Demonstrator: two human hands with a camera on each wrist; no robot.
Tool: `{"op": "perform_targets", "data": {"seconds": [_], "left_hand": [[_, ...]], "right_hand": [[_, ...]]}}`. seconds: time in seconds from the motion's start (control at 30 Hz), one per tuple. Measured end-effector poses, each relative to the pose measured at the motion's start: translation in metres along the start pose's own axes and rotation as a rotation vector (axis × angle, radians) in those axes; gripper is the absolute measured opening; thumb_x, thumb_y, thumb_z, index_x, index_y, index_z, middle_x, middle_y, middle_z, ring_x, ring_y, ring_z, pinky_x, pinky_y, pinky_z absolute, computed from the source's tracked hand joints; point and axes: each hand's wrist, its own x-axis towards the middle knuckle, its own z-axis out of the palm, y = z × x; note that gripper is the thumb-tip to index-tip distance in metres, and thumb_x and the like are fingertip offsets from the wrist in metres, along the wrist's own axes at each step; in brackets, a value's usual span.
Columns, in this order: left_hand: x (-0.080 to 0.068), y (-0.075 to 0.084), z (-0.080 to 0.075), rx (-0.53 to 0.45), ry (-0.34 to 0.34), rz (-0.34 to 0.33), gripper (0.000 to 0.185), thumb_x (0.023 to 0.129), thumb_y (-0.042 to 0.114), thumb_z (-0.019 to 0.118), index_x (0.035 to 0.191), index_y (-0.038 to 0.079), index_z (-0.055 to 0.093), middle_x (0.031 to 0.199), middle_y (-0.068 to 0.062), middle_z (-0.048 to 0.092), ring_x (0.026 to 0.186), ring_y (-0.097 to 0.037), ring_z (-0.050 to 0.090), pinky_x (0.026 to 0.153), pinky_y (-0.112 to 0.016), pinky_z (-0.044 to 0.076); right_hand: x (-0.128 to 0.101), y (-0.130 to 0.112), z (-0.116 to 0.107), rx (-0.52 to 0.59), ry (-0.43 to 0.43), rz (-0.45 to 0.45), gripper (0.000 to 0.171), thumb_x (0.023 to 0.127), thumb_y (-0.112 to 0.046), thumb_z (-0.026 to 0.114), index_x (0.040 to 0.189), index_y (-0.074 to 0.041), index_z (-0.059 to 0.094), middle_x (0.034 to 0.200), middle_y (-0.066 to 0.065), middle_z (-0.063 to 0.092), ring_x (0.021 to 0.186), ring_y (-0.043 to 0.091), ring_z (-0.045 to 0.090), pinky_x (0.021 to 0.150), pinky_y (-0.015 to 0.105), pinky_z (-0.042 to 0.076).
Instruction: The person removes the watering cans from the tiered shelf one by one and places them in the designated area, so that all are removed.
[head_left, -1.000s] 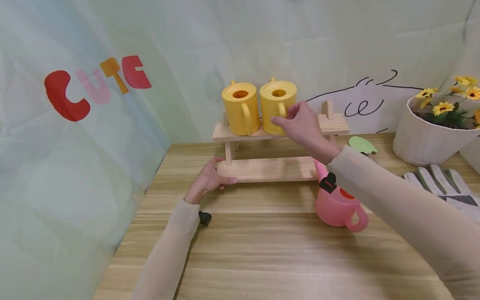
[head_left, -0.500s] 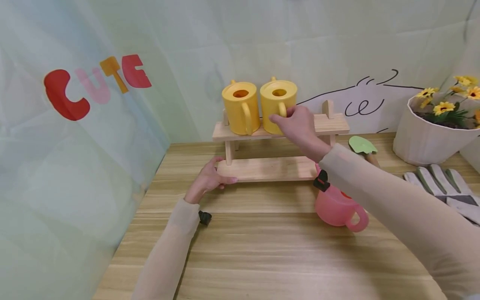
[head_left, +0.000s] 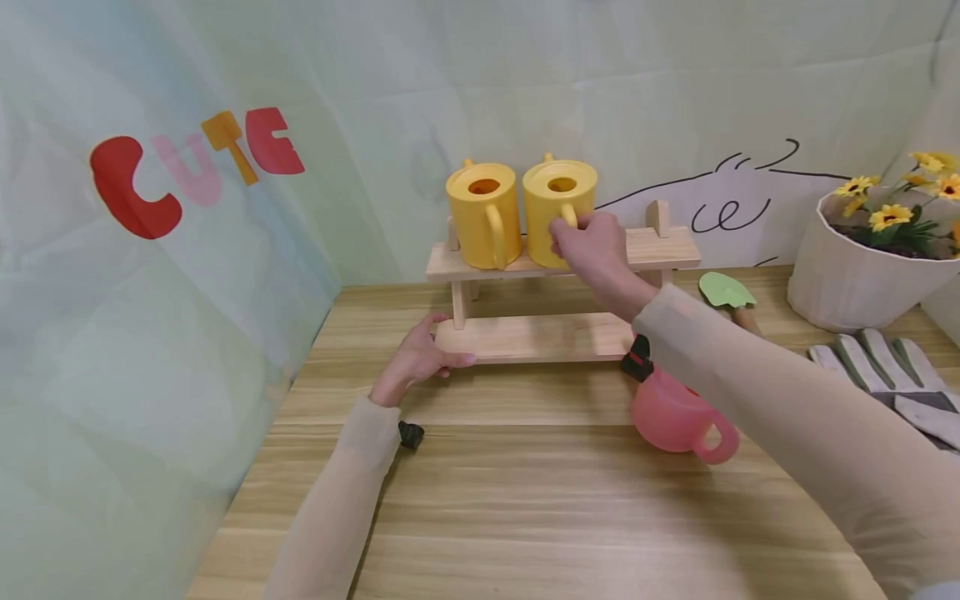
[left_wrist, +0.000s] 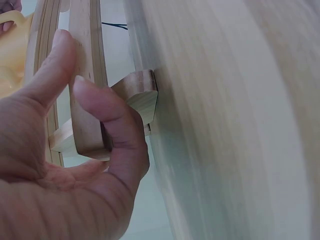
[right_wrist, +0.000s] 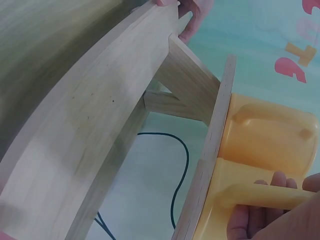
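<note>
Right hand (head_left: 592, 246) curled round the handle of the right yellow watering can (head_left: 558, 208), up on the wooden rack's (head_left: 660, 248) top shelf near the table's back edge, touching its twin (head_left: 483, 212). Left hand (head_left: 420, 358) pinching the rack's lower shelf at its left end. Looks like light, stiff, smooth plastic; handle's probably the best grab.

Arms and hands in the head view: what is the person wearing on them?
Both arms wear close-fitting, thin beige sleeves reaching the wrists. The left hand and right hand are bare: no gloves, rings or watch visible. A small black device sits at the left wrist; a black-and-red one under the right.
</note>
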Motion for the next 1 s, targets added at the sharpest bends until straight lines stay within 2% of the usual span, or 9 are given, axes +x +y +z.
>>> {"op": "perform_targets", "data": {"seconds": [0.13,0.27,0.4,0.5,0.77,1.0], "left_hand": [[0.001,-0.001,0.000,-0.003,-0.002,0.001,0.105,0.090,0.020,0.093,0.171,0.008,0.026,0.127,-0.023,0.058,0.060,-0.011,0.059,0.062,-0.022,0.054],[0.000,0.000,-0.001,-0.001,-0.004,-0.002,0.105,0.090,0.020,0.093,0.171,0.008,0.026,0.128,-0.024,0.057,0.060,-0.011,0.059,0.062,-0.022,0.054],[0.000,0.001,-0.001,0.002,-0.008,-0.008,0.106,0.090,0.020,0.093,0.171,0.009,0.026,0.131,-0.025,0.056,0.060,-0.010,0.059,0.064,-0.023,0.055],[0.000,0.001,0.000,0.000,-0.009,-0.013,0.106,0.090,0.021,0.093,0.171,0.009,0.026,0.133,-0.025,0.055,0.061,-0.011,0.059,0.064,-0.023,0.055],[0.000,0.002,0.000,-0.009,-0.006,-0.007,0.105,0.090,0.018,0.093,0.171,0.009,0.027,0.132,-0.025,0.055,0.061,-0.011,0.059,0.061,-0.022,0.054],[-0.001,0.003,0.000,-0.006,-0.007,-0.010,0.105,0.090,0.018,0.093,0.171,0.009,0.026,0.133,-0.026,0.056,0.061,-0.011,0.059,0.062,-0.023,0.054]], "right_hand": [[0.002,0.000,0.002,0.037,-0.001,-0.001,0.032,0.104,-0.026,0.055,0.105,-0.003,0.077,0.101,0.008,0.076,0.092,0.019,0.062,0.073,0.027,0.045],[0.003,0.000,0.005,0.087,-0.007,-0.001,0.030,0.106,-0.024,0.051,0.100,-0.005,0.074,0.100,0.005,0.074,0.099,0.019,0.070,0.086,0.029,0.054],[0.003,-0.001,0.008,0.171,-0.017,0.005,0.028,0.109,-0.021,0.049,0.099,-0.006,0.070,0.098,0.003,0.070,0.095,0.017,0.072,0.103,0.036,0.061],[0.003,0.000,0.010,0.226,-0.022,0.008,0.026,0.109,-0.019,0.048,0.099,-0.006,0.069,0.097,0.003,0.068,0.090,0.014,0.071,0.108,0.038,0.061],[0.004,0.001,0.009,0.266,-0.033,0.006,0.027,0.111,-0.021,0.046,0.098,-0.008,0.066,0.095,0.002,0.066,0.087,0.014,0.069,0.103,0.034,0.063],[0.008,0.003,0.009,0.325,-0.013,0.012,0.028,0.109,-0.020,0.048,0.090,-0.009,0.065,0.081,-0.003,0.064,0.076,0.012,0.063,0.079,0.021,0.061]]}}
